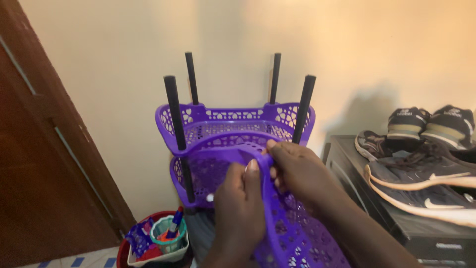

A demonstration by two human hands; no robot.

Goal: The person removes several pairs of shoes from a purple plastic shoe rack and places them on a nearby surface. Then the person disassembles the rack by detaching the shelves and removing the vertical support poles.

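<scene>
Both my hands grip a loose purple perforated plastic basket point(292, 233), tilted toward me in the lower middle. My left hand point(239, 208) clasps its near rim and my right hand point(295, 168) pinches the top edge. Just behind stands a purple tiered rack point(218, 124) against the wall, with two baskets stacked on black upright poles point(174, 111). The held basket's upper edge touches or nearly touches the front of the rack's top tier.
A brown wooden door point(39, 164) is at the left. On the floor below the rack sits a red tub point(153, 238) with small containers and pens. A dark cabinet point(421, 233) at the right carries several sneakers point(426, 178).
</scene>
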